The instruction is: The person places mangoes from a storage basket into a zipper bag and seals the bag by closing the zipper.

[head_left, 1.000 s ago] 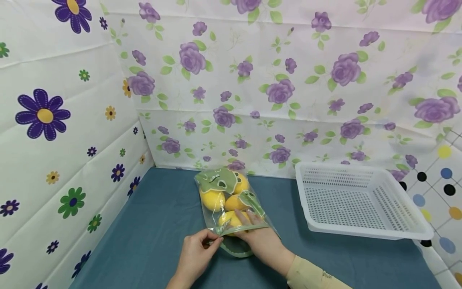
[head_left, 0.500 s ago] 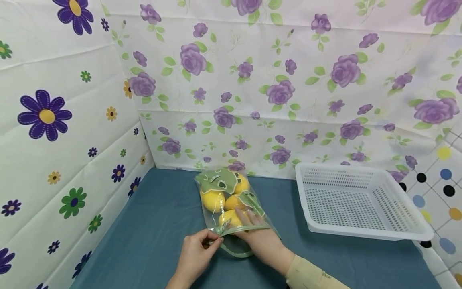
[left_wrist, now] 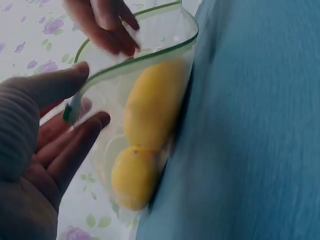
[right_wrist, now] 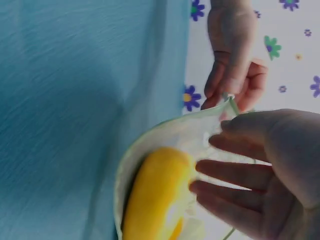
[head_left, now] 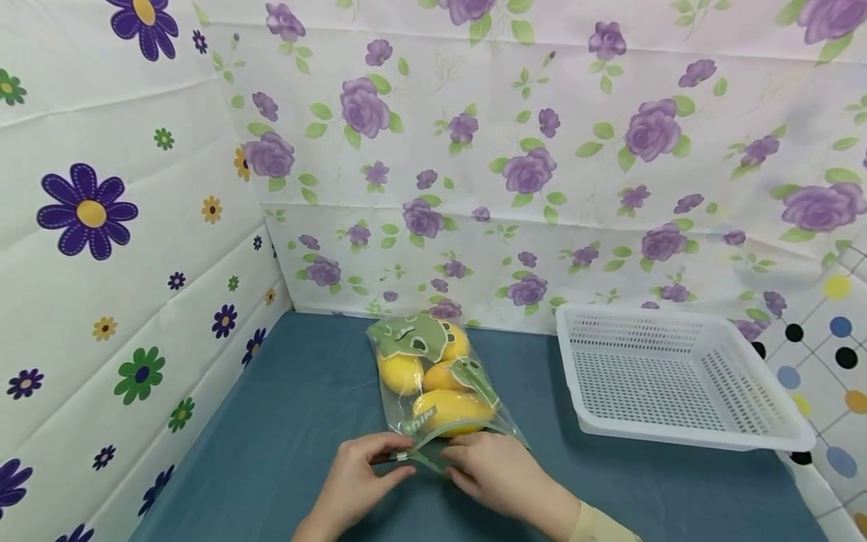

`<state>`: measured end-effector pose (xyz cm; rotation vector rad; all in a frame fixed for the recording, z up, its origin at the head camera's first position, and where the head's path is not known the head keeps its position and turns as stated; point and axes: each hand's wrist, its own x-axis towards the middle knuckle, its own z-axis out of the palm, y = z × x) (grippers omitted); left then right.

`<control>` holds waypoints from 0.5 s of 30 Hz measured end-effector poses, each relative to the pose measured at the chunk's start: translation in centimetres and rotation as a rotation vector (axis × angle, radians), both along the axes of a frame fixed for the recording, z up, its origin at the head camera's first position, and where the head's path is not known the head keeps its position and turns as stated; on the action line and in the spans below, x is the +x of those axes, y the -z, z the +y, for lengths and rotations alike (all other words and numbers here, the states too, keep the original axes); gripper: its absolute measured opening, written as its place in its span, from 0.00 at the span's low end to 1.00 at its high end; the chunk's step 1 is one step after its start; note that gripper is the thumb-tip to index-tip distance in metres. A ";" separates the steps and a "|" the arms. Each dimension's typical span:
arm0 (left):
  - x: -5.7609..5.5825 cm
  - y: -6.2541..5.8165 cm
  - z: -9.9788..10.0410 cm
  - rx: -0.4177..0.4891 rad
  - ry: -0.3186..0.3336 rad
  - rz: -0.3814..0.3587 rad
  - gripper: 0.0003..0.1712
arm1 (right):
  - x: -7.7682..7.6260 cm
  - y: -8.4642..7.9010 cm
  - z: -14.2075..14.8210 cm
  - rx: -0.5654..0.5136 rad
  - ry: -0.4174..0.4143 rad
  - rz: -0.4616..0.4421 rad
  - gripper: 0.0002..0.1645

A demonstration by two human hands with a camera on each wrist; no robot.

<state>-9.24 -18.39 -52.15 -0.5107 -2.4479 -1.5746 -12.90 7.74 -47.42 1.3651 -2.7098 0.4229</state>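
A clear zip bag [head_left: 396, 406] with a green cartoon print lies on the blue cloth, its green-edged mouth toward me and parted. Inside are several yellow and orange-yellow fruits; a long, mango-shaped one [head_left: 452, 409] lies nearest the mouth, with a rounder yellow fruit [left_wrist: 134, 177] behind it. At the mouth's left corner, beside the zip slider [left_wrist: 69, 112], my left hand [head_left: 359, 474] holds the bag's edge between thumb and fingers. My right hand [head_left: 497, 470] is at the right part of the mouth. In the right wrist view its fingers [right_wrist: 235, 175] are extended and spread, holding nothing.
A white perforated plastic basket [head_left: 684, 436] stands on the blue cloth [head_left: 298, 391] to the right. White flower-printed sheets [head_left: 406, 173] rise behind and on the left, and a dotted sheet [head_left: 840, 376] borders the right side.
My right hand has drawn back toward me from inside the bag to its mouth, uncovering the long yellow fruit. My left hand stays at the corner, its thumb and index finger now farther apart.
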 end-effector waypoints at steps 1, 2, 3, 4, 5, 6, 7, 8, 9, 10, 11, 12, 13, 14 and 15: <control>0.1 0.0 -0.2 -0.001 0.015 0.010 0.19 | 0.2 -0.2 -0.1 -0.044 0.000 0.007 0.06; 0.2 -0.1 -0.4 0.001 0.029 0.015 0.22 | 0.4 -0.3 -0.3 -0.087 0.000 0.025 0.03; 0.3 -0.1 -0.6 0.003 0.037 0.015 0.23 | 0.5 -0.4 -0.5 -0.128 0.000 0.054 0.03; 0.4 -0.2 -0.8 0.004 0.039 0.013 0.25 | 0.7 -0.5 -0.7 -0.169 -0.001 0.086 0.05; 0.5 -0.2 -0.9 0.006 0.036 0.010 0.26 | 0.8 -0.5 -1.0 -0.198 -0.002 0.127 0.06; 0.5 -0.2 -1.0 0.008 0.031 0.009 0.26 | 0.9 -0.5 -1.3 -0.223 -0.005 0.165 0.08; 0.6 -0.3 -1.0 0.009 0.023 0.010 0.26 | 0.9 -0.4 -1.6 -0.240 -0.008 0.199 0.10; 0.6 -0.3 -1.0 0.013 0.014 0.010 0.26 | 0.9 -0.3 -1.9 -0.253 -0.013 0.225 0.12; 0.6 -0.3 -1.0 0.016 0.006 0.012 0.25 | 0.9 -0.3 -2.2 -0.261 -0.020 0.238 0.15; 0.7 -0.2 -1.0 0.017 -0.002 0.020 0.24 | 0.9 -0.2 -2.5 -0.262 -0.028 0.246 0.18; 0.7 -0.2 -1.0 0.020 -0.004 0.032 0.23 | 0.8 -0.2 -2.8 -0.260 -0.038 0.251 0.20; 0.7 -0.1 -1.1 0.029 0.000 0.039 0.22 | 0.8 -0.1 -3.1 -0.255 -0.049 0.256 0.21; 0.8 -0.1 -1.1 0.039 0.005 0.045 0.20 | 0.8 -0.1 -3.4 -0.250 -0.059 0.260 0.21; 0.8 0.0 -1.1 0.052 0.012 0.051 0.19 | 0.9 0.0 -3.6 -0.243 -0.068 0.268 0.22; 0.9 0.0 -1.2 0.066 0.019 0.054 0.17 | 0.9 0.0 -3.9 -0.237 -0.074 0.277 0.22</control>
